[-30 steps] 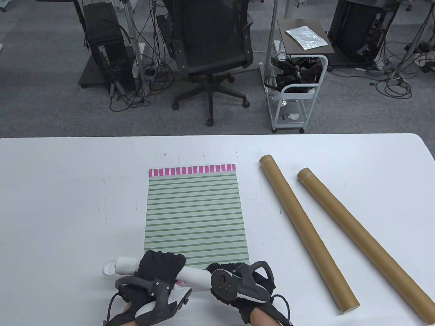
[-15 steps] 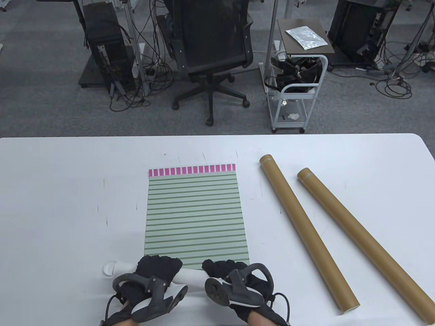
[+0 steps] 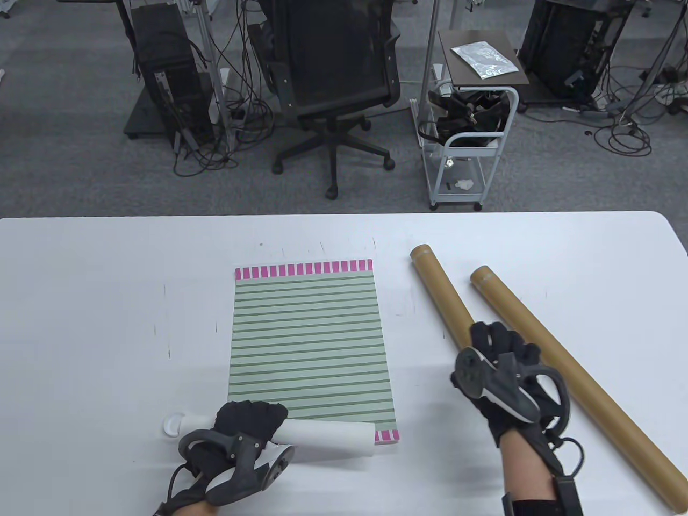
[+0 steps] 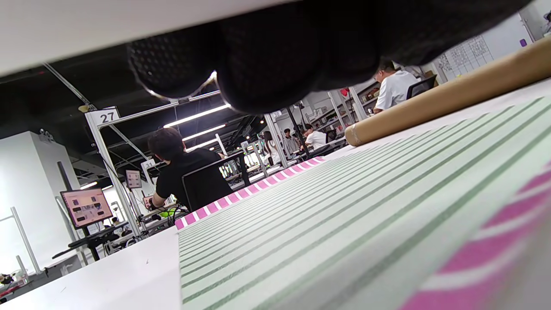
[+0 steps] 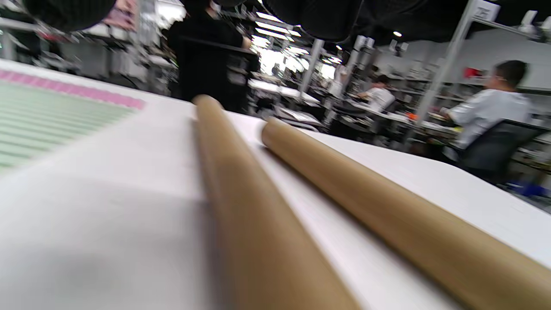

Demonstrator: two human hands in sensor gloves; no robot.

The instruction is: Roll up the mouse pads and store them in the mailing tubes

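- On the near edge of the white tabletop point(image 3: 80, 322), the left hand point(image 3: 244, 430) is pressing down on a white rolled mouse pad point(image 3: 322, 436), its fingers point(image 3: 252, 414) curling over the left part of the roll and holding it shut.
- The roll is lying across the near end of a second, green-striped mouse pad point(image 3: 309, 344), which is spread flat with a pink-checked border at its far edge; one pink corner is peeking out just beside the roll's right end.
- Off to the right, the right hand point(image 3: 505, 371) is hovering over the nearer of two brown mailing tubes point(image 3: 484, 371); its fingers are looking loosely bent, and I cannot tell whether they are touching the tube or gripping it.
- The second tube point(image 3: 575, 376) is lying just beside the first, both slanting away toward the far side.
- A small white cap point(image 3: 173, 425) is sitting by the roll's left end.
- As for progress, I would judge one pad rolled but not yet stored; sliding it into a tube seems the step in hand, and the striped pad is not yet rolled, so well over half the job appears left.
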